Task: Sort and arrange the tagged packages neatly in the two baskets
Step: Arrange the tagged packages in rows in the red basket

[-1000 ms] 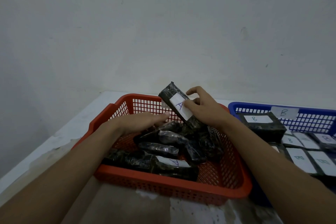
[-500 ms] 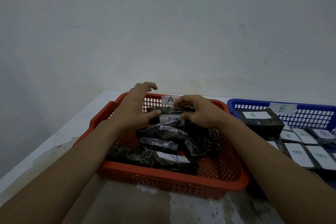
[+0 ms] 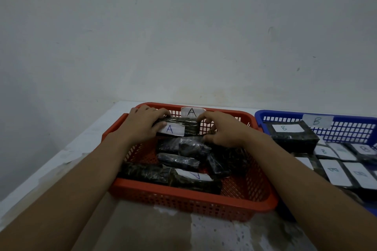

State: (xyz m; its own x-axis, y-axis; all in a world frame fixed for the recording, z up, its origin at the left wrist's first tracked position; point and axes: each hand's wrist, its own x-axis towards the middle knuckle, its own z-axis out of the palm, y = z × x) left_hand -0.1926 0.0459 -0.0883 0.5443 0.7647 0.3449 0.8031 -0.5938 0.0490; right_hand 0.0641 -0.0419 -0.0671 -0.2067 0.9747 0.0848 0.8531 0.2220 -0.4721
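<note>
An A-tagged package (image 3: 179,128) is being set against the far wall of the red basket (image 3: 183,201), mid-frame, gripped by the left hand (image 3: 142,126) and pinched by the right hand (image 3: 220,130), so release and squaring appear to be called for next.

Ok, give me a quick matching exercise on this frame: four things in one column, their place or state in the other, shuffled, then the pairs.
Things:
1. package held in both hands
2. blue basket
3. paper tag on the red basket's far wall
4. package at the red basket's near wall

Place or state:
a. lettered A, behind the held package
b. lying flat, its A tag upside down to the camera
c. to the right of the red basket, filled with B-tagged packages
d. standing on edge along the far wall, A tag facing the camera

Pairs: 1-d, 2-c, 3-a, 4-b
</note>
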